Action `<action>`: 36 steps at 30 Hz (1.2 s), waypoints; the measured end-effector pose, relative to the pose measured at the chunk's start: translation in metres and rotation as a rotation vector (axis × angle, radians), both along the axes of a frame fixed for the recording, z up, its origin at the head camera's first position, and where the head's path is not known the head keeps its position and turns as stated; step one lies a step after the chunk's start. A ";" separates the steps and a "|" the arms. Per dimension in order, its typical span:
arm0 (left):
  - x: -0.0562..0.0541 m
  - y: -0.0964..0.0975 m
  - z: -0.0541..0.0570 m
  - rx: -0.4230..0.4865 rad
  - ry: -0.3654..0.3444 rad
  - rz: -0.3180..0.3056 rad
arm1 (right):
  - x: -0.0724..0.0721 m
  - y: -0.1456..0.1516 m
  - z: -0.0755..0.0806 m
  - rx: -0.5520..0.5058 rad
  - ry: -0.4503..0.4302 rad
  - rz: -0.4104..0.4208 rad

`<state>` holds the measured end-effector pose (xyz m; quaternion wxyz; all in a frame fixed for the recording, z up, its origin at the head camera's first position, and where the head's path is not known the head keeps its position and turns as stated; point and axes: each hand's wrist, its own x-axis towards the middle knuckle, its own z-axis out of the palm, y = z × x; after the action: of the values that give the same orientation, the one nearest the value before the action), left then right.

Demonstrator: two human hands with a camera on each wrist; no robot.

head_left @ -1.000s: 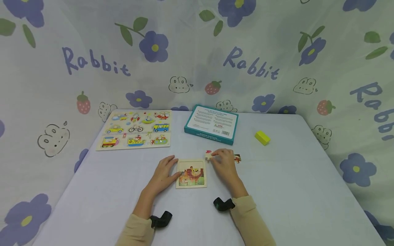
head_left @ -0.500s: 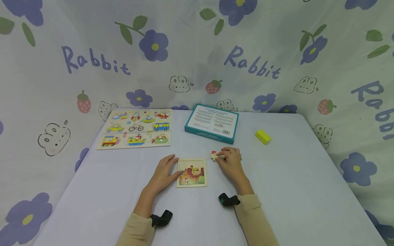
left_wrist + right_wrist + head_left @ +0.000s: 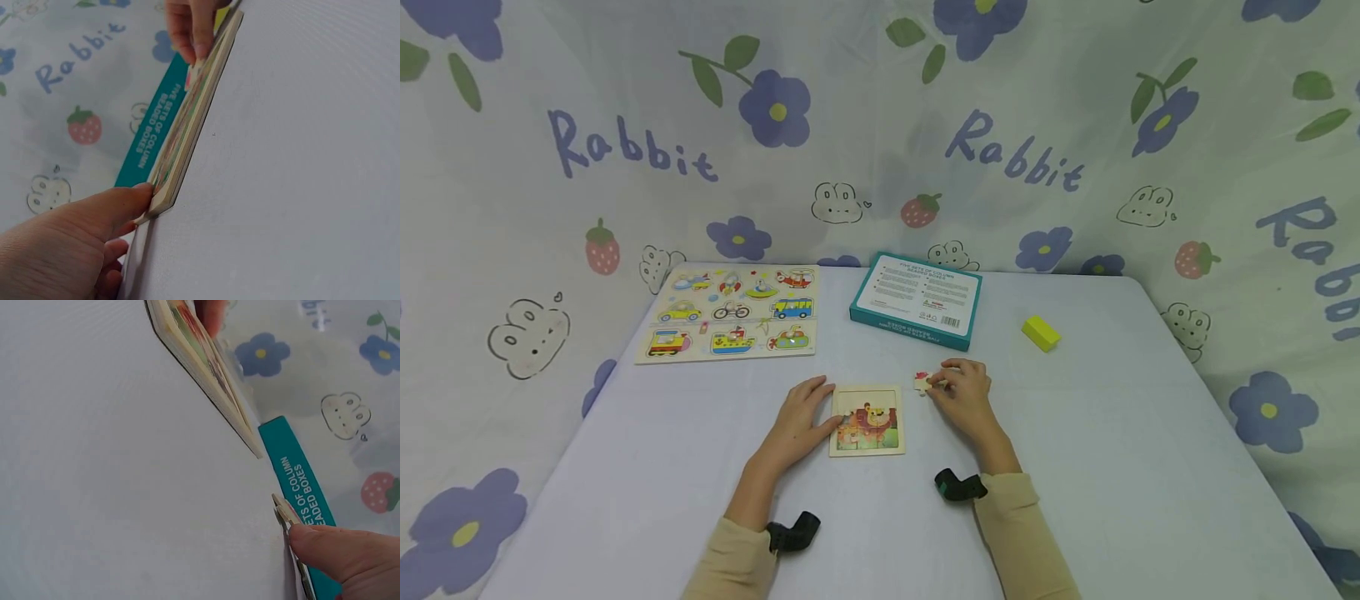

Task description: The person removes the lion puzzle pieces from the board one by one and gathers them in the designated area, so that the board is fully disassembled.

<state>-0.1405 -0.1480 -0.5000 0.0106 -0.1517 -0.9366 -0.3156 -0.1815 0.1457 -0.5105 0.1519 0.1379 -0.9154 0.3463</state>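
A square wooden jigsaw puzzle with a lion picture lies flat at the table's middle, its upper strip showing bare wood. My left hand rests at its left side, thumb on the frame and fingers stretched out near the upper left corner. In the left wrist view the thumb presses the frame. Just right of the puzzle, my right hand pinches a pale puzzle piece with a red patch. The right wrist view shows the thumb on top of that piece, low over the tabletop.
Behind on the left lies a vehicle peg puzzle board. A teal box with a white label stands back of the right hand, and a yellow block farther right. A printed cloth hangs along the table's rear edge.
My right hand has shifted a little to the right with the pale puzzle piece, away from the wooden frame, and now covers another piece seen earlier. The left hand has stayed put.
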 end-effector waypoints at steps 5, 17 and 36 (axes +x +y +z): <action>0.000 0.001 0.001 -0.007 -0.003 0.002 | 0.001 0.000 0.000 0.015 0.007 -0.007; 0.001 0.001 0.003 0.004 -0.010 -0.001 | 0.001 -0.001 0.000 0.013 0.010 -0.018; 0.001 0.000 0.004 0.009 -0.003 0.008 | 0.010 -0.032 0.003 0.068 0.093 0.169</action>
<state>-0.1399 -0.1477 -0.4965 0.0111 -0.1475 -0.9358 -0.3201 -0.1714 0.1136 -0.5072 0.1595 0.2357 -0.9036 0.3201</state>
